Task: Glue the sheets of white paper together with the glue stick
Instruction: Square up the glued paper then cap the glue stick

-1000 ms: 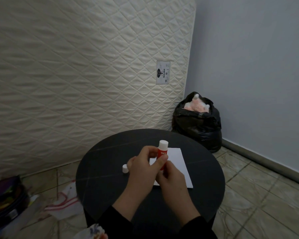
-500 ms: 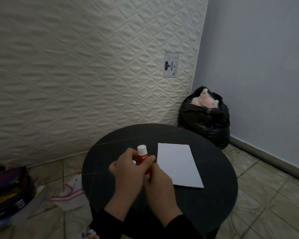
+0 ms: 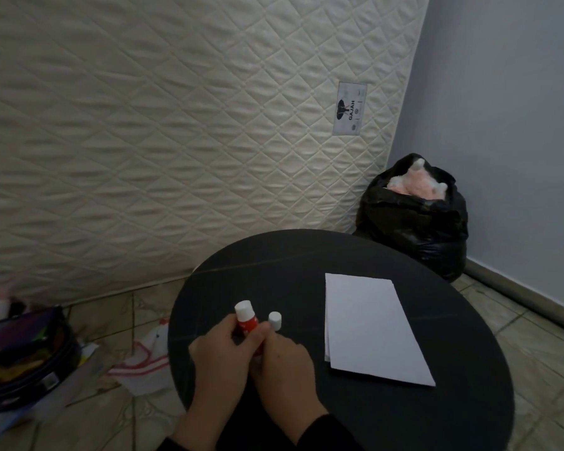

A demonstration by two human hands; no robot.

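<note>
Glue stick: red body, white top, upright and tilted slightly left, in your two hands over the left part of the round black tabletop. Only the top and upper body show; the rest is hidden behind your fingers.

Left hand: grip closed around the glue stick's red body, fingers curled on its near side.

Right hand: grip closed low on the same stick, thumb pressed against the left hand's fingers (the stick's base sits somewhere inside this grip and cannot be seen).

Small white cap: standing on the tabletop just beside the stick, to its right, close above your right thumb; whether it touches the thumb cannot be told.

Sheets of white paper: a flat stack on the tabletop, well to the right of both hands and apart from them. A second sheet's edge peeks out along the left and near sides, so the stack is slightly misaligned.

Surroundings: quilted mattress leaning upright behind the tabletop; black rubbish bag in the corner; a pencil case on the tiled floor at left.
</note>
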